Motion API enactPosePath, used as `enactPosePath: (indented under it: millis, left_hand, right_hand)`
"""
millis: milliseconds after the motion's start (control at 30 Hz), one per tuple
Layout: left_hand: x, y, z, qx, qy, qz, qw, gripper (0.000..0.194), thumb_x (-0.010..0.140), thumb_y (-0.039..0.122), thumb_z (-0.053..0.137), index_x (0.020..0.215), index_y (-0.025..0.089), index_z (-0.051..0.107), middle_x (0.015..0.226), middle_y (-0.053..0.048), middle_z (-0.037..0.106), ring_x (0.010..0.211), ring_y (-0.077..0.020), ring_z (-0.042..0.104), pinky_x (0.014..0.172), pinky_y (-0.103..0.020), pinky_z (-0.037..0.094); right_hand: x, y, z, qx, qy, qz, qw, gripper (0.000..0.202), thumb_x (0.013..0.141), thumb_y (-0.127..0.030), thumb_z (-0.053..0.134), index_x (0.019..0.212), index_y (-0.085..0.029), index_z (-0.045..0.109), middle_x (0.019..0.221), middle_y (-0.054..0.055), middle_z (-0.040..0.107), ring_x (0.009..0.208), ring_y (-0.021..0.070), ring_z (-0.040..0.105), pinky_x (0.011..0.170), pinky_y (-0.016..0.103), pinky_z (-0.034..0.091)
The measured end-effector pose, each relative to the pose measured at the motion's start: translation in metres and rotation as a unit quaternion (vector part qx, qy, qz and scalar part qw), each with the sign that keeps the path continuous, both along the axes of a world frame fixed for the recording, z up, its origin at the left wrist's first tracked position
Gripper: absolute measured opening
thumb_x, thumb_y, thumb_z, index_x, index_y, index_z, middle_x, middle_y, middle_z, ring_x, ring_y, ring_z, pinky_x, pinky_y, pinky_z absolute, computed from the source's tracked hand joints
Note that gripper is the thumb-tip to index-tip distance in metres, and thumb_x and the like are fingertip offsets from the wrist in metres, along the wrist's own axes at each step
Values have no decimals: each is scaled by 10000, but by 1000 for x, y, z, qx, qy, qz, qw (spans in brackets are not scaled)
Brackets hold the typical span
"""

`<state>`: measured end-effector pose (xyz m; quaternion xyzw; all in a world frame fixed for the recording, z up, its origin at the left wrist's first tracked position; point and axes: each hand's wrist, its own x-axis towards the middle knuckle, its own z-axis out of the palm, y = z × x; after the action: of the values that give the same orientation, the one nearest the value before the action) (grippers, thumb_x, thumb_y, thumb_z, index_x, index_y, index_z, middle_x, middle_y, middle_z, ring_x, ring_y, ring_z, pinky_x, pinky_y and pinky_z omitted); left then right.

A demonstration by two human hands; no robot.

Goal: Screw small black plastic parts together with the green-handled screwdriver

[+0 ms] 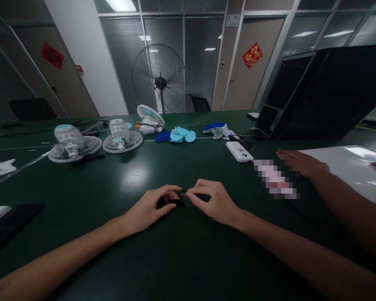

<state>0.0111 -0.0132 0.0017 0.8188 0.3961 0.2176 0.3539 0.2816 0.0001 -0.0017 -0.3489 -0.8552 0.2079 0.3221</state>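
Observation:
My left hand (153, 207) rests low over the green table (128, 259), its thumb and fingers curled round a small black object (179, 203). Facing it from the right, my right hand (215, 201) pinches a thin, pale, pin-like piece (183, 194) between thumb and forefinger. The tip of that piece points toward the black object and my left fingertips. Whether the two touch is too small to tell.
Fan parts (122, 142), light-blue blades (182, 134) and gloves (219, 129) lie across the back. A white power bank (239, 151) is right of centre. Another person's hand (302, 162) rests at the right, beside a white board (347, 167). A dark case (326, 92) stands behind.

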Motion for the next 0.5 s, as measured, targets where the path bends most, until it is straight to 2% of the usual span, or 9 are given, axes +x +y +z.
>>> enactPosePath:
  millis: [200, 300, 400, 500]
  left_hand:
    - [0, -6, -3, 85, 44, -54, 994, 419, 1065, 246, 508, 1479, 306, 526, 1365, -92, 636, 1209, -245, 613, 1059, -441, 504]
    - [-5, -3, -2, 102, 68, -64, 990, 423, 1081, 264, 478, 1500, 314, 509, 1351, -96, 635, 1188, -245, 609, 1046, -431, 507]
    - [-21, 14, 0, 119, 85, -49, 988, 407, 1087, 296, 461, 1486, 318, 539, 1349, -92, 633, 1206, -252, 596, 1063, -435, 496]
    - [-53, 42, 0, 145, 106, 1, 984, 391, 1084, 343, 437, 1439, 293, 593, 1351, -98, 628, 1232, -269, 585, 1092, -446, 479]
  right_hand:
    - [3, 0, -3, 1, 5, 9, 1000, 171, 1030, -259, 648, 1068, -221, 810, 941, 33, 721, 776, 155, 648, 710, 294, 503]
    - [4, -1, -3, -2, 10, 16, 1000, 176, 1032, -268, 647, 1079, -212, 807, 953, 43, 728, 786, 160, 654, 718, 297, 518]
    - [5, -1, 0, -8, 16, 12, 1000, 177, 1034, -276, 647, 1068, -207, 806, 954, 45, 732, 796, 162, 661, 704, 291, 524]
    - [5, -1, 1, -17, 21, 13, 1000, 197, 1048, -287, 627, 1074, -201, 803, 973, 52, 739, 815, 164, 672, 698, 283, 532]
